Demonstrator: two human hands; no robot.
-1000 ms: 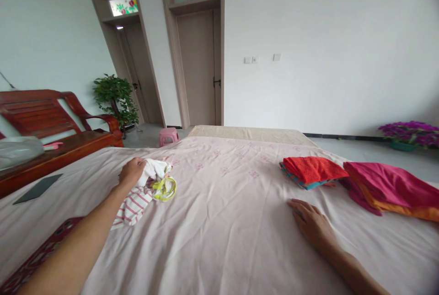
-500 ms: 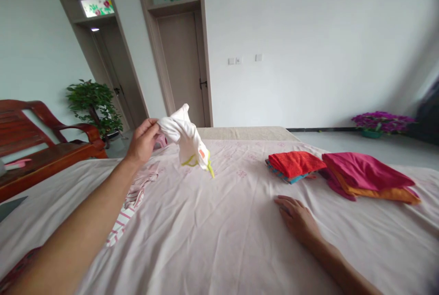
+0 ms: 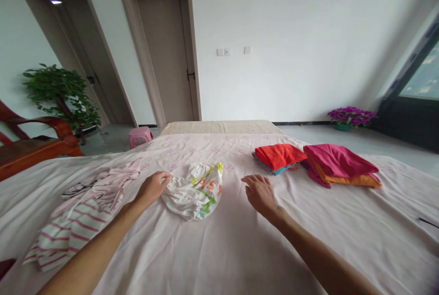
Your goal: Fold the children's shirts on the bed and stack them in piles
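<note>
A crumpled white garment (image 3: 192,199) with yellow-green trim and orange letters lies on the pale pink sheet (image 3: 219,258); its exact kind is hard to make out. At its left edge, my left hand (image 3: 152,190) pinches the cloth between thumb and fingers. My right hand (image 3: 261,195) hovers or rests just right of the garment, apart from it, fingers stretched out and holding nothing. Beyond that hand is a stack of folded cloth, red (image 3: 279,155) on top and blue beneath.
Folded magenta cloth (image 3: 339,162) with orange cloth below it sits at the right. Pink-and-white striped clothing (image 3: 78,222) lies loose by my left forearm. Past the bed stand a pink stool (image 3: 140,136), a wooden armchair (image 3: 51,132) and purple flowers (image 3: 351,116).
The white garment came down from the air onto the sheet and spread out, lowered by my left hand. My right hand shifted toward it. The view turned right and down.
</note>
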